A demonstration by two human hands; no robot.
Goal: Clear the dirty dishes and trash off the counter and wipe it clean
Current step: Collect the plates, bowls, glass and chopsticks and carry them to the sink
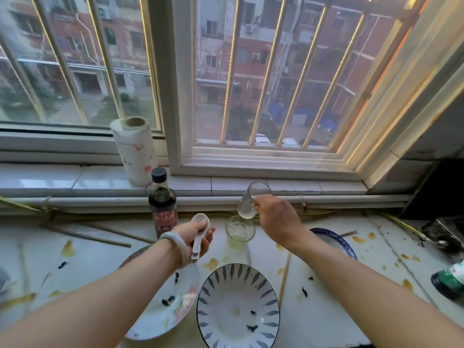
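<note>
- My left hand grips white ceramic spoons.
- My right hand grips a tilted clear glass above another glass on the stained counter.

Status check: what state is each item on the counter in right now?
Counter: stained.
Left hand: grips white spoon.
Right hand: holds glass, tilted, lifted.
Second glass: upright, yellowish liquid inside.
Sauce bottle: upright, capped.
Paper towel roll: upright on sill.
Striped bowl: dirty.
Flowered plate: dirty.
</note>
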